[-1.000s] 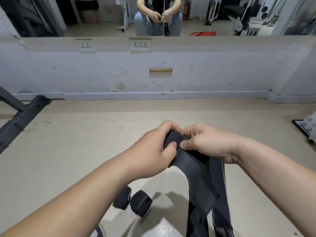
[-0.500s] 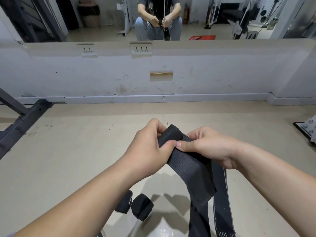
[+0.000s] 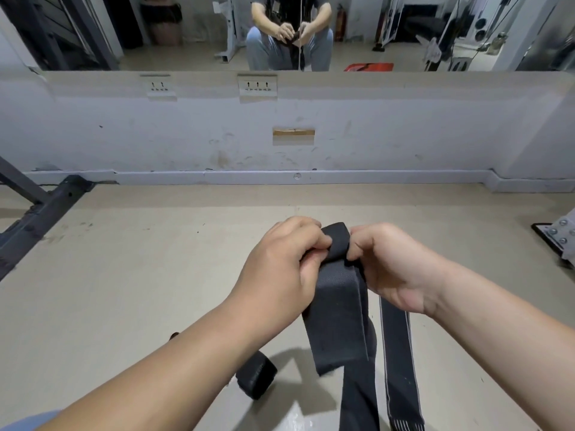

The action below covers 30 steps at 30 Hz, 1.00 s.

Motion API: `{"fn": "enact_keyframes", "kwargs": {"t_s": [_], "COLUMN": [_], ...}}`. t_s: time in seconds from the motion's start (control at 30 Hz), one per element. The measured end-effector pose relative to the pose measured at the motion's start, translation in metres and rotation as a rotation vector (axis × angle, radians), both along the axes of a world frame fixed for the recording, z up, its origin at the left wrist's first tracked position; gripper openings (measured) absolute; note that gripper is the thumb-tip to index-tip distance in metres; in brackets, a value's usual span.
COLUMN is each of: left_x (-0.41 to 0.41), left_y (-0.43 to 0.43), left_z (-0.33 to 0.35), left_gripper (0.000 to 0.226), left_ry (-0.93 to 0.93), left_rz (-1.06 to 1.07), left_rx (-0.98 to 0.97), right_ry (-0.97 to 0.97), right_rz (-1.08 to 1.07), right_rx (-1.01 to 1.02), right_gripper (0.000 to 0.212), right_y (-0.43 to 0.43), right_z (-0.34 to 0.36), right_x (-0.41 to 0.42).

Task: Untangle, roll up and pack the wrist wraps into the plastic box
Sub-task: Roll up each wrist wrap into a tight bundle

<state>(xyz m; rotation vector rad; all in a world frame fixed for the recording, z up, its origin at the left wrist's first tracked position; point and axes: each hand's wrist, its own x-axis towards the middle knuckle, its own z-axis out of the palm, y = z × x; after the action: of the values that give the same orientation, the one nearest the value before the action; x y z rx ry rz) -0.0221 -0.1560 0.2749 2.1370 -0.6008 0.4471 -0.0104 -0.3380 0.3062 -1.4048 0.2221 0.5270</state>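
Wrist wrap [image 3: 337, 309], a dark grey woven band, hangs above the floor [image 3: 140, 275] at mid-scene. Its folded top end is pinched between the left hand [image 3: 280, 269] and the right hand [image 3: 395, 269], both with fingers curled round the fabric. The fold hides the fingertips, and the near edge cuts off the band's lower length. A rolled wrap [image 3: 256, 379] lies near left, partly behind the left forearm. The band's long axis runs far to near, folded end farthest.

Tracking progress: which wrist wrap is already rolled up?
The black roll on the floor; the wrap gripped by the left hand and right hand hangs unrolled.
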Motion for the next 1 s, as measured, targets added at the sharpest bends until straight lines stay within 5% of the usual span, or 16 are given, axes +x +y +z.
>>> {"fn": "enact_keyframes", "kwargs": {"t_s": [0.13, 0.23, 0.4, 0.5, 0.63, 1.0], "left_x": [-0.002, 0.0, -0.003, -0.006, -0.006, -0.011], "left_y": [0.0, 0.004, 0.011, 0.006, -0.003, -0.004], "left_z": [0.011, 0.017, 0.02, 0.022, 0.022, 0.014], "left_gripper": [0.021, 0.03, 0.077, 0.048, 0.033, 0.038], "left_ry": [-0.001, 0.093, 0.476, 0.819, 0.849, 0.759], "left_rz": [0.011, 0.042, 0.112, 0.065, 0.048, 0.04], "left_rx": [0.053, 0.058, 0.028, -0.414, -0.534, -0.319], "right_ry": [-0.1, -0.174, -0.301, -0.319, -0.329, -0.357], "right_rz": [0.13, 0.137, 0.097, -0.022, -0.088, -0.016], "right_rx": [0.084, 0.006, -0.031, 0.123, 0.217, 0.125], "right_gripper": [0.01, 0.017, 0.039, 0.043, 0.036, 0.03], "right_y": [0.002, 0.0, 0.002, 0.005, 0.015, 0.024], "right_z": [0.01, 0.002, -0.003, -0.001, 0.001, 0.004], "right_x": [-0.005, -0.002, 0.001, 0.005, 0.003, -0.01]}}
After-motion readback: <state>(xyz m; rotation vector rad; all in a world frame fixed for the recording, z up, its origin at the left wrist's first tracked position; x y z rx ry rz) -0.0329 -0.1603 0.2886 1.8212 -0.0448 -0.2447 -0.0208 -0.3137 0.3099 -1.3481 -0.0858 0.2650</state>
